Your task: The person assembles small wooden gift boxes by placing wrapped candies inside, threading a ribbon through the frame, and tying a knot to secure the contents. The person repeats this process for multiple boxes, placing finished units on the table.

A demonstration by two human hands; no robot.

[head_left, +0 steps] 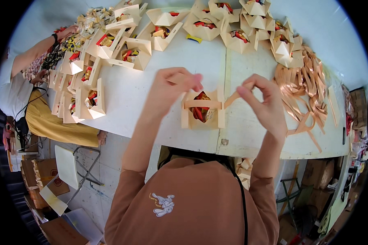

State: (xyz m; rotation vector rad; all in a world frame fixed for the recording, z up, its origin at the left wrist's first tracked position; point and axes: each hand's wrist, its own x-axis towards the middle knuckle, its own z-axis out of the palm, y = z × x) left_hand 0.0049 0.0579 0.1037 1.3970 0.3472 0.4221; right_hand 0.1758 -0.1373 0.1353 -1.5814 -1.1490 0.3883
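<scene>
"Cream open-topped card box (221,118) with shiny red-and-gold wrapped pieces (199,112) inside: how will it handle?"

"Light, I'd judge, and fairly stiff, though thin walls could crease. Grip it low on both side walls. The flat peach satin ribbon (200,104) across its top looks soft and slippery, so pinch that near its ends."

"And the fingers?"

"On the right hand (265,96), thumb and finger are pinched together on the ribbon's tail. The left hand (171,85) has its fingers drawn together above the box, but they're blurred; I can't tell whether they grip anything."

"Room?"

"The box sits in front of the person on the white tabletop (124,90), near the near edge but not on it. Leftward there's space before the stacked cream boxes (101,96); rightward, a heap of peach ribbons (302,81)."
</scene>
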